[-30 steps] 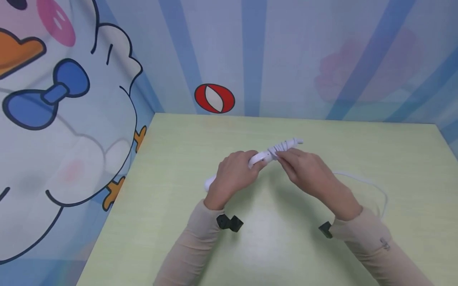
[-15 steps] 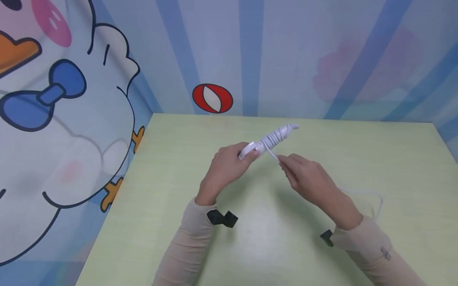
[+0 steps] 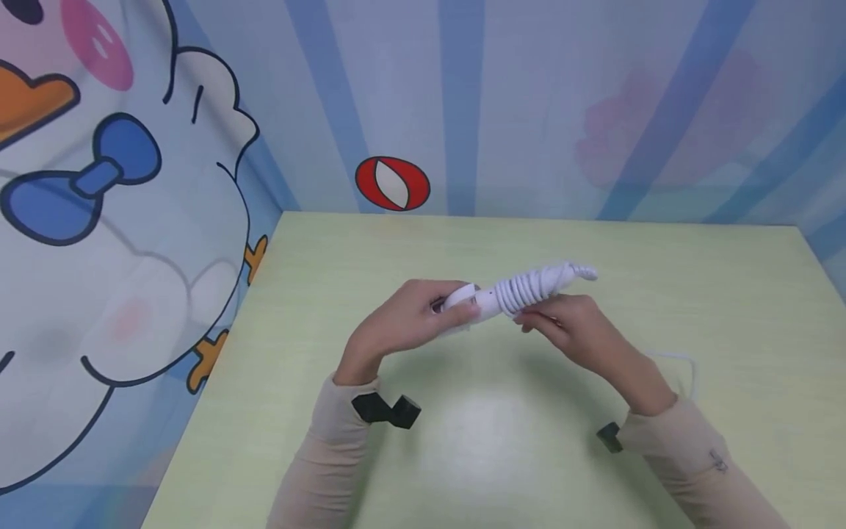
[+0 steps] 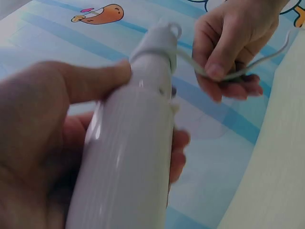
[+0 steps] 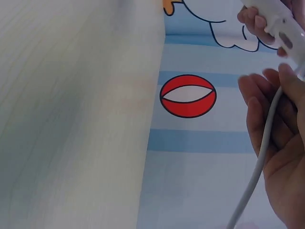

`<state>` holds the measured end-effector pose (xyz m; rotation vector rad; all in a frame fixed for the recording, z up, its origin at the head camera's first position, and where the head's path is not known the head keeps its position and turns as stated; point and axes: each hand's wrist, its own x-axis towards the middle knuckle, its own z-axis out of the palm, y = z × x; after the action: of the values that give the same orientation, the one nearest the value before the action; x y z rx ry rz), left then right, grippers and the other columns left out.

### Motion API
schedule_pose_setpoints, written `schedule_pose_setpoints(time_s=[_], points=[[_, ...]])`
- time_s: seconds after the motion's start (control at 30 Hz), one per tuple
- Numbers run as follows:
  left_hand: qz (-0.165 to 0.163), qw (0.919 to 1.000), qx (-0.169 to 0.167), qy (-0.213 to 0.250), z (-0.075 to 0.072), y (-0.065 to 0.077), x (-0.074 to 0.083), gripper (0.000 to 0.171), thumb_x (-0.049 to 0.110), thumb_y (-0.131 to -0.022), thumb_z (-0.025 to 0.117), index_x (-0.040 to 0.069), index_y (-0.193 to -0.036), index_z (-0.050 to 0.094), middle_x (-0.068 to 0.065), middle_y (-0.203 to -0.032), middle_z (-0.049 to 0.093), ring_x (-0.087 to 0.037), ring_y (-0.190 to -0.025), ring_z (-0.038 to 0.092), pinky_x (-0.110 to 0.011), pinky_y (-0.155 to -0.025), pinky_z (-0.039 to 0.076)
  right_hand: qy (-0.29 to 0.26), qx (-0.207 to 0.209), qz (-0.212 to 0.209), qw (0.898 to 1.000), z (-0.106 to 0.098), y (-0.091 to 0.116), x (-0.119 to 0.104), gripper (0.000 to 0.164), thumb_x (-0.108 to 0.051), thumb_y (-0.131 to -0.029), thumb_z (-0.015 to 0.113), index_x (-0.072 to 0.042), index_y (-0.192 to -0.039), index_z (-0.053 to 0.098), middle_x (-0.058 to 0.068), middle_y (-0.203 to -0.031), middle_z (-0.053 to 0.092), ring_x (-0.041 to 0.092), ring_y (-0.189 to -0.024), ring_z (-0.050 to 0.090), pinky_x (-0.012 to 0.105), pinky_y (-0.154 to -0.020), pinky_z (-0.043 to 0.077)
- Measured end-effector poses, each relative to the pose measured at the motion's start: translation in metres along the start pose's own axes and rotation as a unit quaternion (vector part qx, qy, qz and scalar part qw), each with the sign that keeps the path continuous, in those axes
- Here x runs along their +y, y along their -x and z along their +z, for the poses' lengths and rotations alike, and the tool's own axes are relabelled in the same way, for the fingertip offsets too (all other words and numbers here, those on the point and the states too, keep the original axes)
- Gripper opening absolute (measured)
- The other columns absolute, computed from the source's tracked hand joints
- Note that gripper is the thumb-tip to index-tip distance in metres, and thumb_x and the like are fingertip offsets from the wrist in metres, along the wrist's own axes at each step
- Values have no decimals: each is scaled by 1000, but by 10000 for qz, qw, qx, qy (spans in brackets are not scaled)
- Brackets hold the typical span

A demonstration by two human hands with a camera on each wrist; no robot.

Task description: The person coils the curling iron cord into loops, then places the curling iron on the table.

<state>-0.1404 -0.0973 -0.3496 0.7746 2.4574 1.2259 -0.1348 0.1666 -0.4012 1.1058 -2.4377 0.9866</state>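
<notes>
A white hair iron (image 3: 487,303), wand-shaped, is held above the table, tilted up toward its right end. White power cord (image 3: 529,289) is wound in several turns round that end. My left hand (image 3: 410,316) grips the body, thumb along the near side; in the left wrist view the smooth thick casing (image 4: 124,157) fills the middle. Just below the coils, my right hand (image 3: 578,330) pinches the cord between thumb and fingers. In the right wrist view the loose cord (image 5: 259,167) runs down across the palm. The iron's left end is hidden by the left hand.
Beyond the right wrist, a slack length of cord (image 3: 692,375) trails over the pale green table (image 3: 463,470). A printed blue wall (image 3: 529,110) with a red-and-white ball picture (image 3: 393,184) stands along the far edge; a cartoon bird (image 3: 132,294) covers the left wall.
The hair iron rose, then came down and to the right, its coiled end turned flatter. My right hand moved from above the coils to beneath them. Less slack cord shows at the right.
</notes>
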Motion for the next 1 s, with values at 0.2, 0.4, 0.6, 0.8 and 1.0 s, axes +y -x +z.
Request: schedule_pose_setpoints(time_s=[0.2, 0.4, 0.6, 0.8, 1.0], points=[[803, 9935, -809, -25, -6, 9, 2, 25, 29, -94, 60, 18, -116, 65, 5, -95, 63, -11, -80, 55, -26, -69, 48, -766, -505, 130, 9957, -15, -2, -3, 21, 8, -77, 71, -7, -92, 71, 3, -84, 73, 4, -77, 66, 22, -66, 52], [1193, 9774, -1496, -897, -4, 15, 18, 30, 32, -94, 61, 20, -121, 64, 9, -94, 60, -6, -79, 53, -22, -70, 46, -1208, -1670, 665, 9763, -29, -8, 1, 14, -10, -87, 68, -14, -100, 73, -5, -93, 73, 0, -78, 64, 22, -65, 51], [934, 9635, -1821, -1724, 1, 26, 38, 24, 36, -93, 61, 25, -115, 65, 11, -89, 59, -5, -78, 52, -21, -69, 44, -858, -2032, 967, 9706, -37, -14, 1, 13, -18, -89, 67, -18, -100, 73, -10, -91, 71, 2, -78, 65, 25, -68, 52], [258, 9513, -1424, -2723, 14, 28, 46, 21, 40, -91, 64, 24, -103, 66, 9, -79, 56, -8, -71, 50, -23, -61, 41, -164, -1957, 935, 9761, -44, -24, -4, 10, -22, -90, 66, -22, -98, 73, -13, -90, 69, 1, -73, 61, 24, -66, 50], [-395, 9398, -985, -3248, 28, 21, 40, 19, 42, -89, 64, 24, -94, 63, 7, -71, 53, -10, -65, 49, -25, -54, 38, 368, -1771, 651, 9814, -37, -29, -7, 8, -17, -88, 69, -18, -95, 73, -10, -90, 69, 3, -81, 64, 27, -72, 52]])
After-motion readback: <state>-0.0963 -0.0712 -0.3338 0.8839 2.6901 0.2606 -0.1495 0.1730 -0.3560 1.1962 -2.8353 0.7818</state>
